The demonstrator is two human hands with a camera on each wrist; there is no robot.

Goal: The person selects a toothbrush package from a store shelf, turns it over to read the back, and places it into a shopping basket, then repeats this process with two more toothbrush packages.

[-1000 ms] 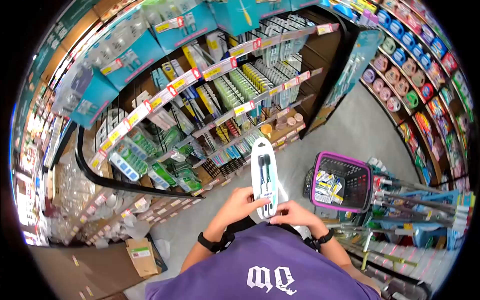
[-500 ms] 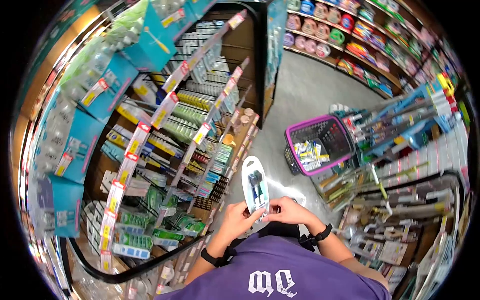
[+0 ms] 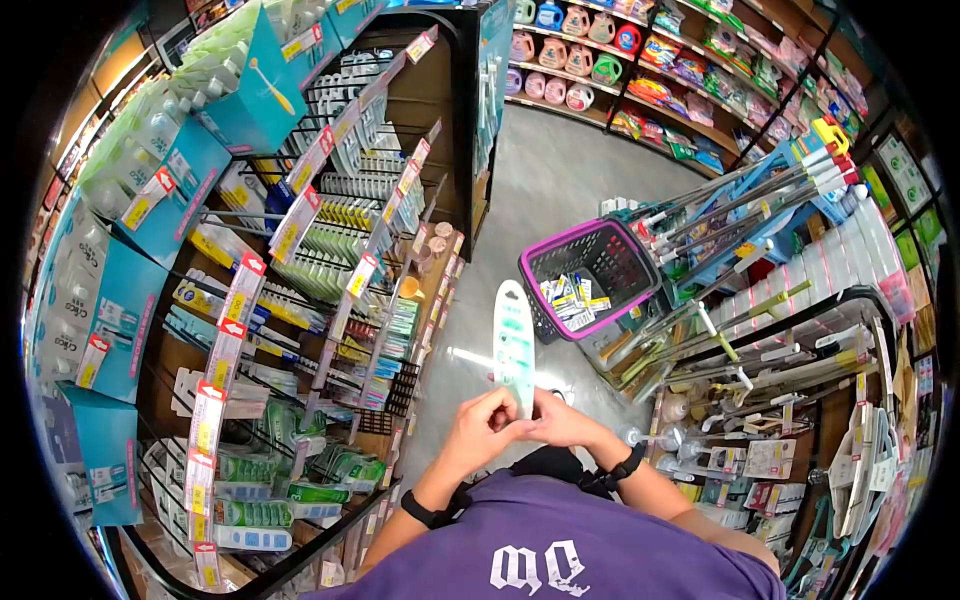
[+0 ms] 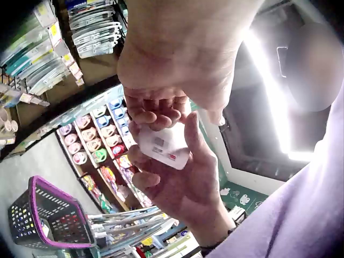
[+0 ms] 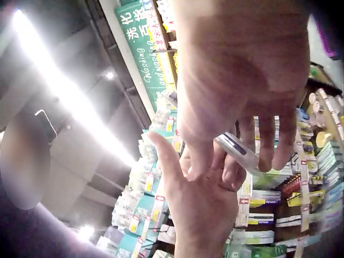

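A white two-toothbrush blister pack [image 3: 514, 345] stands up in front of the chest, its printed pale-green back toward the head camera. My left hand [image 3: 482, 428] grips its lower end from the left, fingers curled. From the other side my right hand [image 3: 562, 420] holds the same end, and the two hands meet there. In the left wrist view the pack's white end [image 4: 166, 148] shows between the fingers of both hands. The right wrist view catches the clear side of the pack [image 5: 236, 148] beside the fingers.
A black shopping basket [image 3: 590, 262] with a purple rim holds several small packets and sits ahead on the right. Toothbrush racks [image 3: 320, 250] with price strips line the left. Mops and poles [image 3: 740, 210] crowd the right; detergent shelves [image 3: 600, 60] stand at the back.
The pack has turned from its clear front with two dark brushes to its printed back, and both hands have shifted grip on its lower end. The head view has swung right.
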